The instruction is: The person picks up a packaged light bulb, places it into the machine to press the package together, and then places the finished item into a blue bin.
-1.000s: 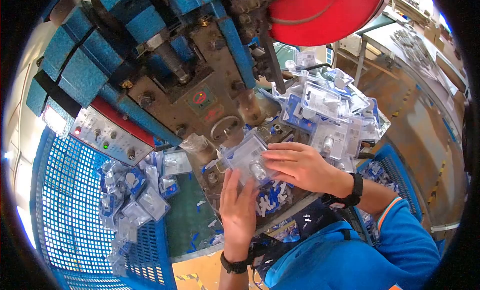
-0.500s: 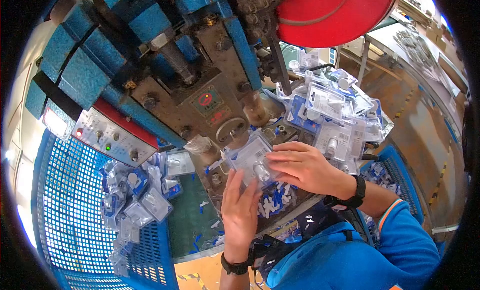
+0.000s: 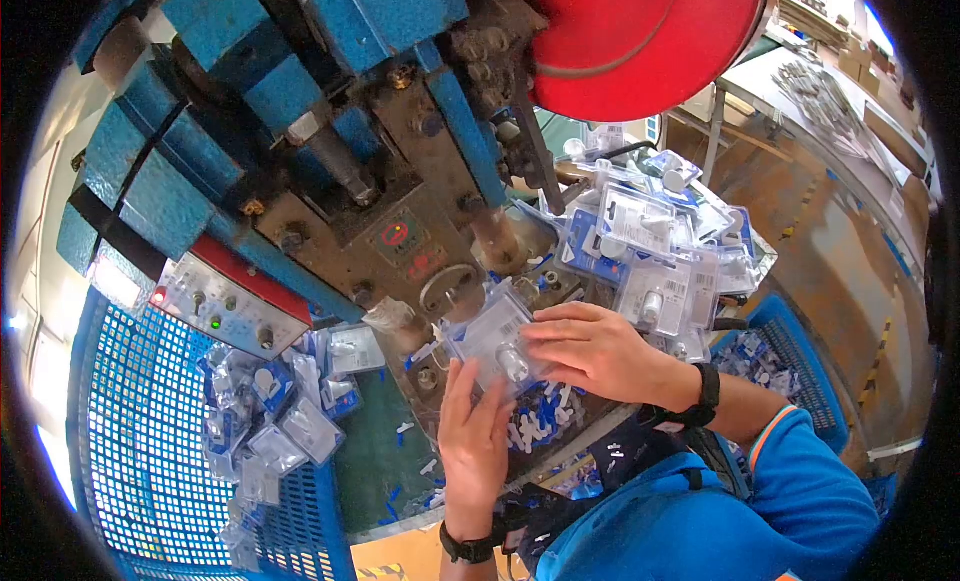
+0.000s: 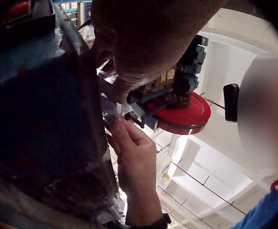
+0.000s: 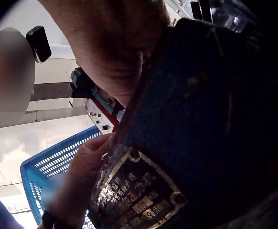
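A clear blister pack [image 3: 492, 339] with a small metallic item inside lies at the front of the press [image 3: 410, 236], just below its round fitting. My left hand [image 3: 474, 436] grips the pack's lower left edge, fingers extended over it. On the right edge, my right hand [image 3: 598, 351] holds the pack with its fingers flat on top. Both thumbs are hidden from above. In the left wrist view the fingertips of my right hand [image 4: 134, 157] pinch clear plastic close to my left hand [image 4: 143, 47]. Small blue and white pieces [image 3: 545, 411] lie beneath the pack.
Packs [image 3: 650, 221] are heaped at the right of the press; more packs [image 3: 275, 391] lie at the left by a blue basket [image 3: 130, 411]. A control box [image 3: 230, 303] with lit lamps and a red wheel [image 3: 640, 41] flank the press.
The head view has shifted slightly. Against the press, both hands and the pack stay in nearly the same place.
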Tool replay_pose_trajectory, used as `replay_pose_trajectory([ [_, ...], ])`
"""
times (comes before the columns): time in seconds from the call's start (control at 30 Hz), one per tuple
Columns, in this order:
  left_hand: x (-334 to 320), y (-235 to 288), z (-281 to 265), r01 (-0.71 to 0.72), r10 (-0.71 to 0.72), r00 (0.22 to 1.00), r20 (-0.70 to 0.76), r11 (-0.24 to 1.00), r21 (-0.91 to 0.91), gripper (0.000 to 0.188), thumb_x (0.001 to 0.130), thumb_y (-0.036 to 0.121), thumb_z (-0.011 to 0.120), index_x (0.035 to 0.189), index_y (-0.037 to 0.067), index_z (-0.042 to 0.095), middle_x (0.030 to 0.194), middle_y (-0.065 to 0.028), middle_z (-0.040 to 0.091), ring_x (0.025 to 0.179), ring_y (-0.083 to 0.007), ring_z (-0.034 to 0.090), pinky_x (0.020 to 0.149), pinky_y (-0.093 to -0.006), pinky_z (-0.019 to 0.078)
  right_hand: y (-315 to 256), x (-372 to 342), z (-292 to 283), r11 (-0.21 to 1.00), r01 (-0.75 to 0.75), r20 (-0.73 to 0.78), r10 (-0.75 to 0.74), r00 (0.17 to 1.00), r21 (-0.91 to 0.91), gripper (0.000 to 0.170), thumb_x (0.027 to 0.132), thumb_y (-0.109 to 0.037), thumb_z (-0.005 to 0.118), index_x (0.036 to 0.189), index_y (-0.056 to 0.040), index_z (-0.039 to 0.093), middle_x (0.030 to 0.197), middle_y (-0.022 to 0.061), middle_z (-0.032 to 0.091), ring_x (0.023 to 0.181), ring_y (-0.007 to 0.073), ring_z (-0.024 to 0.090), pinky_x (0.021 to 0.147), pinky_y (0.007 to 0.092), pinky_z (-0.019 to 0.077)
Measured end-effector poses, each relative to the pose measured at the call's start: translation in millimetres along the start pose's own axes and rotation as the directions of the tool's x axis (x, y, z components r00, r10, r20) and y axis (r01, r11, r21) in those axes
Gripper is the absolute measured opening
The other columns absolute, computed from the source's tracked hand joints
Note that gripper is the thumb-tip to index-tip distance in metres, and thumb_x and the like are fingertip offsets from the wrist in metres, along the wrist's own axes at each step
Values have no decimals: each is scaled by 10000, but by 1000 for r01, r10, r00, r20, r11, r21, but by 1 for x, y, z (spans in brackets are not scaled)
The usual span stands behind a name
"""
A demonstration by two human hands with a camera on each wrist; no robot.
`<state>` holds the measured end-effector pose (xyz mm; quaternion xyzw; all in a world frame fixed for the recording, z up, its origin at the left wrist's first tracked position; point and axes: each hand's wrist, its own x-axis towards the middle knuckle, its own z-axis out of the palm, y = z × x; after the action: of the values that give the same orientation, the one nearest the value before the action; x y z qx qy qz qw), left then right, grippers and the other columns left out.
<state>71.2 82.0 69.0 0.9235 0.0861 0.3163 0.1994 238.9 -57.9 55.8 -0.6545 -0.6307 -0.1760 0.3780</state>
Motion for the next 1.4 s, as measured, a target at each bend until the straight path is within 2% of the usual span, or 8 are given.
replay_pose_trajectory([
  [0.6,0,0,-1,-6,6,1000,2,1000,0,340,740,-32,734,1072,36,709,1282,-192,587,1249,-389,532,1015,-436,462,-1,2,-1,1000,3,-3,-3,1000,-7,375,714,-151,774,1062,-41,688,1191,69,647,1125,253,597,959,363,504],
  [0.9,2,1,-5,-39,38,999,24,998,56,346,721,-35,735,1059,35,713,1311,-189,572,1259,-390,525,1014,-445,463,-2,0,0,1000,4,4,-4,1000,-13,316,734,-133,748,1029,-38,686,1210,70,638,1123,252,601,950,362,510],
  [1.0,5,6,-7,-57,59,998,-23,995,84,332,731,-30,734,1056,32,713,1328,-185,566,1261,-389,524,1011,-448,464,-10,8,-3,1000,-24,-57,24,998,0,321,722,-148,756,1022,-50,694,1233,65,637,1135,260,601,936,369,516],
  [1.17,8,6,-12,-64,66,997,-46,997,46,333,740,-28,736,1066,34,709,1313,-177,578,1252,-396,530,1004,-451,465,-8,14,-11,997,52,-34,-54,998,-57,303,725,-144,739,1008,-48,689,1233,65,623,1134,243,594,955,356,508],
  [1.27,10,9,-15,-88,91,995,-41,994,73,330,738,-16,741,1063,21,701,1276,-171,598,1238,-408,537,984,-455,476,-8,14,-11,995,64,-36,-66,997,-77,292,719,-149,733,992,-53,694,1220,58,627,1157,256,576,964,366,503],
  [1.4,18,19,-15,-111,125,991,-56,970,215,306,742,7,743,1043,-9,691,1231,-168,618,1206,-423,556,960,-454,486,-8,15,-12,982,107,-33,-114,993,-156,245,738,-162,692,959,-58,701,1191,52,637,1176,274,560,971,376,498],
])
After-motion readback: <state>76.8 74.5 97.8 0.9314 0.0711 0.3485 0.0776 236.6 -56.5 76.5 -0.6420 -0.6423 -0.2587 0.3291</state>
